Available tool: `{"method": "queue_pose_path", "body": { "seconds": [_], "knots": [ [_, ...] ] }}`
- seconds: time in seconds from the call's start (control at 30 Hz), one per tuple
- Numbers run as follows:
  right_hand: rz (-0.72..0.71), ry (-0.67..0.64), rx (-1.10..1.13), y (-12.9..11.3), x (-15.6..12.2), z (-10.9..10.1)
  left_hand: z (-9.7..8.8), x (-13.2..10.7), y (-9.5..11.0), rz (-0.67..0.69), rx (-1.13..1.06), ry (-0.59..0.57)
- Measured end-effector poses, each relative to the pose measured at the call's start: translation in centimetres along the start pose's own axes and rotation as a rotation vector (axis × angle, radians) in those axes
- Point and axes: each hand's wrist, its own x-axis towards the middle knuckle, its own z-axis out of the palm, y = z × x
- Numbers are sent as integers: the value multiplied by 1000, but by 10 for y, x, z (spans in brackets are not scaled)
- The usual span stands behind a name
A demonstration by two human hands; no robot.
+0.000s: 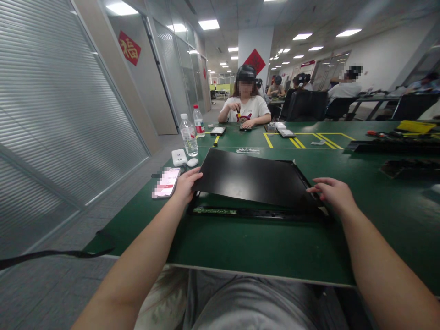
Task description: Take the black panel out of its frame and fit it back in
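A thin black screen panel (252,176) lies tilted over a black frame (275,214), its left side raised. Along the near side of the frame runs a strip of green circuit board (215,211). My left hand (187,183) pinches the panel's left edge between thumb and fingers. At the right edge, my right hand (333,192) hovers by or touches the panel and frame, fingers apart; whether it makes contact is hard to tell.
Left of the panel are a phone (167,182), a white charger (179,157), a white mouse-like object (193,162) and two bottles (189,135). A co-worker (244,107) sits opposite, near small drives (217,131). Dark strips and tools (395,142) lie right on the green table (257,247).
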Motion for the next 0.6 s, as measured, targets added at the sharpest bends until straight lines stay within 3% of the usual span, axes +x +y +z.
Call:
{"method": "queue_pose_path", "body": {
  "seconds": [0.1, 0.43, 0.6],
  "knots": [
    [17, -50, 50, -9, -8, 5, 1, -3, -1, -4, 15, -25],
    [-46, 194, -260, -2, 2, -8, 3, -4, 1, -8, 53, -11],
    [-82, 118, -342, 12, 14, -5, 2, -1, -1, -17, 72, 3]
  ]
}}
